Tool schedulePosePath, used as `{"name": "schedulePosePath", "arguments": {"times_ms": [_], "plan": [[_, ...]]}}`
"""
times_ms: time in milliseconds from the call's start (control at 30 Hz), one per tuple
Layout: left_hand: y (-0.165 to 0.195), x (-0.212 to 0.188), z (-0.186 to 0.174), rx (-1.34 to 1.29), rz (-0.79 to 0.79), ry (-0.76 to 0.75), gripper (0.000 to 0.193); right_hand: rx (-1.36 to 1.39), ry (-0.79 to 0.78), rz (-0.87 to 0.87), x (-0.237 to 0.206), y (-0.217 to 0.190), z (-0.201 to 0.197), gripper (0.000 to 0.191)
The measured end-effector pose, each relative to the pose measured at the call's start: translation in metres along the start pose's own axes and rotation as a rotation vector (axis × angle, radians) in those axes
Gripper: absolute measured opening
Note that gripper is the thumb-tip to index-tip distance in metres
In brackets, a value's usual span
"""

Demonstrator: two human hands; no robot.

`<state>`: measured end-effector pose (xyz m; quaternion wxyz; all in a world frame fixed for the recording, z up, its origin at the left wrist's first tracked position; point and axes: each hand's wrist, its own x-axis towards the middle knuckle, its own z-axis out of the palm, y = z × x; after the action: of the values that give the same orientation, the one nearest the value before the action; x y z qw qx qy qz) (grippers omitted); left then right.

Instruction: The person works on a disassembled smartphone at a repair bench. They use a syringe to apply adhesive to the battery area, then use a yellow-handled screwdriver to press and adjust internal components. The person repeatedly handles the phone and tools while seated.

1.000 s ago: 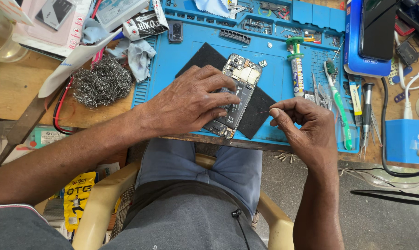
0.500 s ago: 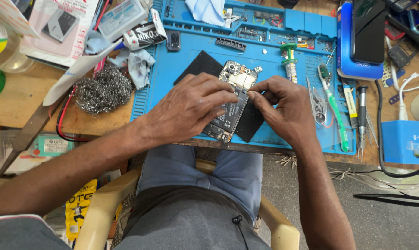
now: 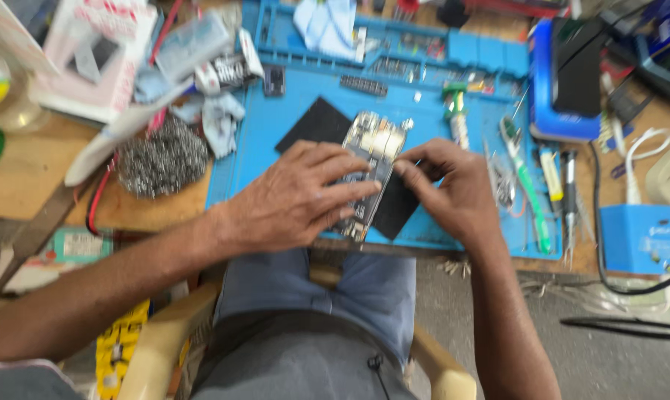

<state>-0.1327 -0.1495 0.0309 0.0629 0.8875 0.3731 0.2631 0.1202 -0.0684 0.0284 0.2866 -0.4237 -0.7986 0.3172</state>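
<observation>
**Two hands on an open phone**

The phone [image 3: 370, 159] lies on a black pad [image 3: 322, 124] near the front edge of the blue mat [image 3: 276, 155]. Its back is off, so the small metal parts inside show. It sits at a slant, with its top end pointing toward the far side of the desk [image 3: 24, 178].

The left hand [image 3: 294, 200] lies flat over the lower half of the phone. Its fingers are spread out and press down on the phone to hold it. The right hand [image 3: 453, 189] is just beside the phone, on its right side. Its fingertips are pinched together at the phone's right edge. The picture is blurry, so I cannot tell if they grip a small thing or only touch the phone.

A ball of steel wool [image 3: 161, 157] sits on the desk just past the left edge of the mat. A crumpled cloth [image 3: 218, 122] lies near the mat's far left corner. A green tool [image 3: 526, 189] and a few thin tools lie along the right edge of the mat. A small bottle [image 3: 457, 118] lies on the mat, past the right hand. A blue box [image 3: 638, 237] stands on the desk to the right of the mat. The person sits on a chair [image 3: 157, 341] close to the desk's front edge
</observation>
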Motion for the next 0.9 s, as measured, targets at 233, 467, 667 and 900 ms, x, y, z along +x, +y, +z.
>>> {"name": "schedulePosePath", "arguments": {"times_ms": [233,467,667,900], "plan": [[0.001,0.007,-0.004,0.055,-0.06,-0.047,0.055,-0.081,-0.038,-0.038,0.02,-0.011,0.005,0.012],[-0.01,0.011,0.003,0.063,-0.08,-0.078,0.055,-0.088,-0.032,-0.031,0.026,-0.004,0.007,0.012],[-0.015,0.01,0.002,0.052,-0.06,-0.067,0.056,-0.014,0.067,-0.016,0.021,0.001,0.002,0.013],[-0.021,0.011,0.002,0.079,-0.047,-0.123,0.06,-0.049,0.147,0.026,-0.003,-0.003,0.004,0.015]]}}
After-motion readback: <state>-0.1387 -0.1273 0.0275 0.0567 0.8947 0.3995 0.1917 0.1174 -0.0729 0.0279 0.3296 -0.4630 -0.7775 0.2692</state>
